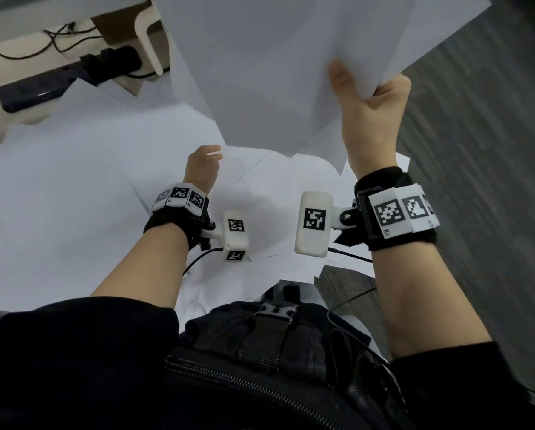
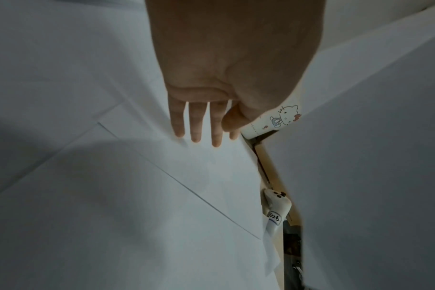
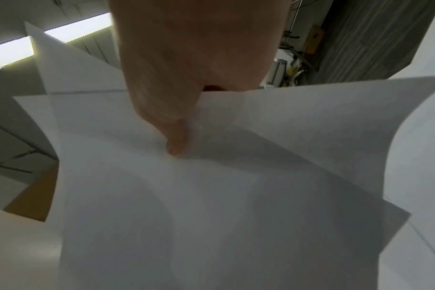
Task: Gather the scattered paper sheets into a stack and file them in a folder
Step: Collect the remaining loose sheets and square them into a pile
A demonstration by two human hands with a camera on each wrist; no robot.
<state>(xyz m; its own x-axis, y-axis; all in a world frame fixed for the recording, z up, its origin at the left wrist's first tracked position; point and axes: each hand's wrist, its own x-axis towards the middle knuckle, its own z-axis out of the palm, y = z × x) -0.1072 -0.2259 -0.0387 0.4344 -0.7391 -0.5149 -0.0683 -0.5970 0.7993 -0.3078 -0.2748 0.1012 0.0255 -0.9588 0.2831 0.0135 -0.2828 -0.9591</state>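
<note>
My right hand [image 1: 368, 110] pinched the lifted paper sheets [image 1: 275, 66]; my left hand [image 2: 211, 82], fingers straight, lay nearer the loose sheets [image 2: 137, 186] on the desk

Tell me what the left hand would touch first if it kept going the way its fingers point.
Most likely the loose paper sheets lying just beyond the left hand; its straight fingers look nearly on them already, though depth is uncertain.

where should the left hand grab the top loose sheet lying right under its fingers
At the sheet's free corner just beyond the fingertips, coming from above. It lies flat on other sheets, so nothing fits under its middle; its edges show as lines crossing the pile. Probably slide that corner loose with the straight fingers, then pinch it with the left hand.
</note>
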